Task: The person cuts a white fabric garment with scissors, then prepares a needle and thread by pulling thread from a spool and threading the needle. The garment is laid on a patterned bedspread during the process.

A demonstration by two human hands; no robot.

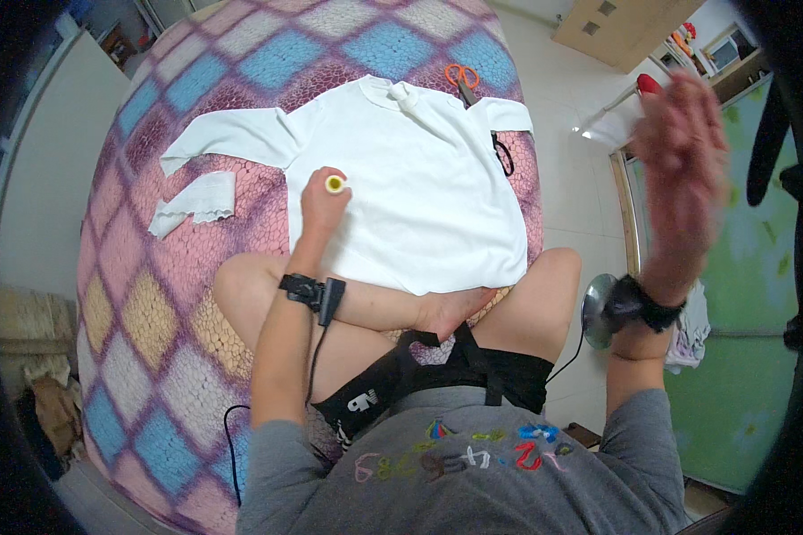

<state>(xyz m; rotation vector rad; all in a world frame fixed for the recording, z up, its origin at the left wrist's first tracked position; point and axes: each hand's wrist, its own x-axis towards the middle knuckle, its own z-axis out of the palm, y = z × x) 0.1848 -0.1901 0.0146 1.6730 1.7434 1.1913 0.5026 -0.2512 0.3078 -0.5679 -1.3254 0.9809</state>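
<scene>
My left hand [323, 209] is closed around what looks like a small thread spool [335, 184], with a white rim and a yellow-green end facing up. It is over the left part of a white long-sleeved top [419, 205] laid flat in front of my legs. My right hand [682, 147] is raised high and far out to the right, away from the top. Motion smears its fingers, so I cannot make out whether it holds anything. A small strip of white fabric [196, 201] with a scalloped edge lies left of the top.
Orange-handled scissors [462, 80] lie by the top's collar, partly under its right sleeve. A black loop [504, 155] sticks out below that sleeve. A diamond-patterned bedspread [152, 330] lies underneath. A green panel [732, 383] and a round metal disc [600, 308] are at the right.
</scene>
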